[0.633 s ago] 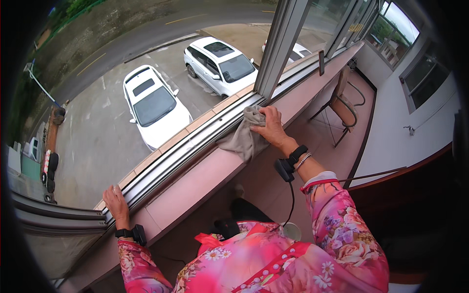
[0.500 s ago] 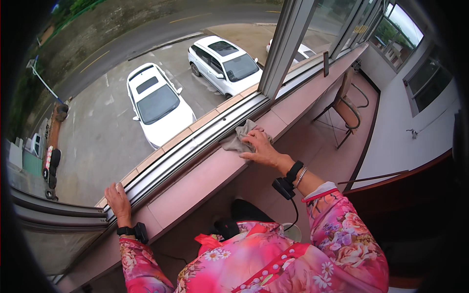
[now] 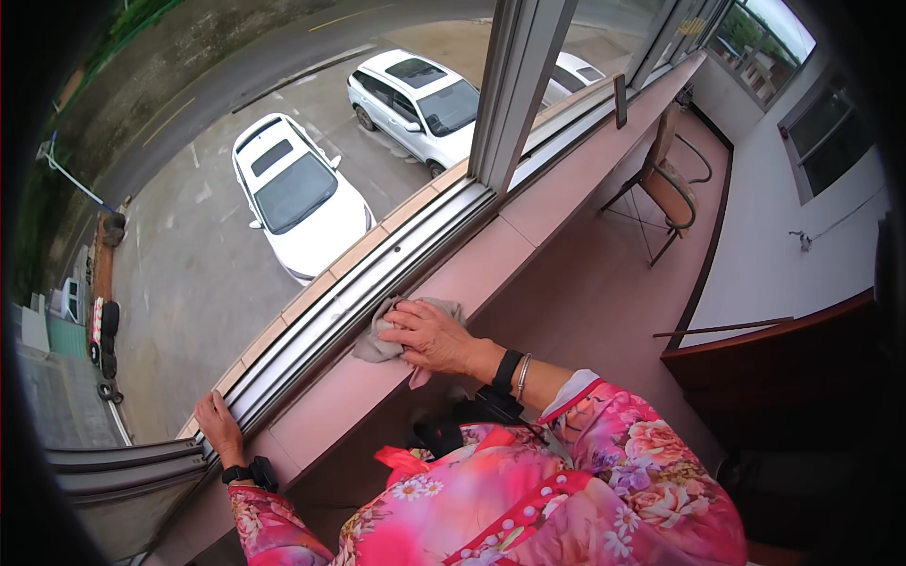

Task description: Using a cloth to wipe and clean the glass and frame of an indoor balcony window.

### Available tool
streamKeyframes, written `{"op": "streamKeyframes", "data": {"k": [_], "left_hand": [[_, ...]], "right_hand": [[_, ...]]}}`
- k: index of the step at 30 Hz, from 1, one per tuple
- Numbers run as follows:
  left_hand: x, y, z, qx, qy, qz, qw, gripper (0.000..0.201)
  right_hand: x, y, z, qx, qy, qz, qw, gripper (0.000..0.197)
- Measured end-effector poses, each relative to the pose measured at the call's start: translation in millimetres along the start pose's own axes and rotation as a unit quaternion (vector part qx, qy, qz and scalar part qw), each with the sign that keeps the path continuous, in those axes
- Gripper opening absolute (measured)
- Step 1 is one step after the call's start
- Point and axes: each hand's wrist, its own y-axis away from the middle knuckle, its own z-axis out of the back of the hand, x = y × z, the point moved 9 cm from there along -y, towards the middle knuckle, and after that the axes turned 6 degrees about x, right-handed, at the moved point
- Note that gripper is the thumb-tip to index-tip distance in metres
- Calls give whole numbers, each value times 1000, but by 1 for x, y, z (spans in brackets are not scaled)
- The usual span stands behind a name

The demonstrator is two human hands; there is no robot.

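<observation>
Right hand (image 3: 427, 337): fingers half-curled over grey cloth (image 3: 380, 334), holding it on the pink sill (image 3: 491, 253) beside the window track (image 3: 377, 269). Left hand (image 3: 219, 428): at the track's left end; finger closure cannot be told. Obstructions: upright window frame (image 3: 512, 99); 1 dark upright object (image 3: 619, 100) farther along. Indoors, 1 chair (image 3: 672, 200).

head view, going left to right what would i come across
Dark tires, left hand on the window ledge, nearer white car, gray cloth with the right hand on it, brown-seated chair, dark window in the white wall.
</observation>
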Motion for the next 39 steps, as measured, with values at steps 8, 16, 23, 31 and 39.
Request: {"op": "streamKeyframes", "data": {"k": [8,16,23,31,39], "left_hand": [[18,9,7,19,-18,29,999,31],[6,1,-1,24,5,21,999,29],[7,6,9,9,-8,10,1000,29],[-52,15,25,-82,34,-123,988,37],[-24,152,69,-16,170,-224,959,34]], "right_hand": [[-213,69,125,-66,118,-253,958,45],[-302,96,172,-105,175,-401,893,50],[-161,41,86,-82,99,-238,963,41],[-3,-6,-11,1,56,-75,996,44],[171,-70,-127,102,25,91,990,49]]}}
